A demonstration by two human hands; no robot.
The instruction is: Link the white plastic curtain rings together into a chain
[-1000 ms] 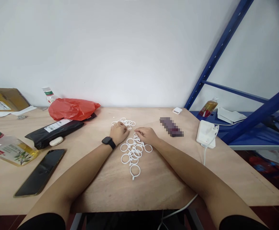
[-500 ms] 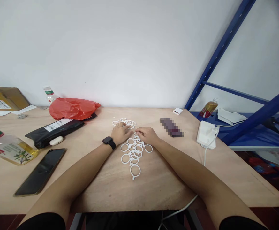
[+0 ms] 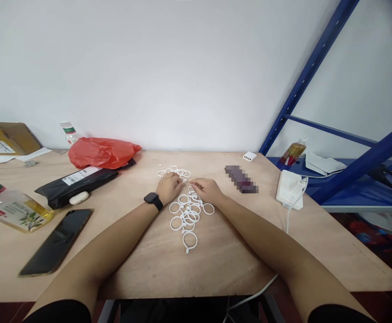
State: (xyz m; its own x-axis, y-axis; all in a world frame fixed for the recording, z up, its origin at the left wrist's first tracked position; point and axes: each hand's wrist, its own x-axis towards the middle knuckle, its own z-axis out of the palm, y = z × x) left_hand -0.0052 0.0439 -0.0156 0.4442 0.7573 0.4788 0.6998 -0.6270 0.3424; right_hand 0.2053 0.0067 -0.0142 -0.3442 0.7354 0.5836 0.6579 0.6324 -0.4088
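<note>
White curtain rings (image 3: pixel 189 239), each with a small eyelet, lie in a loose heap on the table below and between my hands. A second, smaller group of the same rings (image 3: pixel 173 168) lies farther back, just beyond my left hand. My left hand (image 3: pixel 169 186), with a black watch on its wrist, is closed with its fingers curled together; a bit of white shows at its fingertips, too small to make out. My right hand (image 3: pixel 207 189) is closed in a pinch at the far end of the near heap, on what looks like a ring partly hidden by the fingers.
Left stand a red plastic bag (image 3: pixel 103 151), a black parcel (image 3: pixel 81 184), a white earbud case (image 3: pixel 79 198), a phone (image 3: pixel 56 242), a bottle (image 3: pixel 14 208) and a carton (image 3: pixel 12 137). Right are a blurred-out item (image 3: pixel 241 179), a white charger (image 3: pixel 289 188) with cable, and blue shelving (image 3: pixel 310 67).
The fingers of my left hand have drawn in from a spread pose over the far rings and are now curled together. My right hand has hardly moved.
</note>
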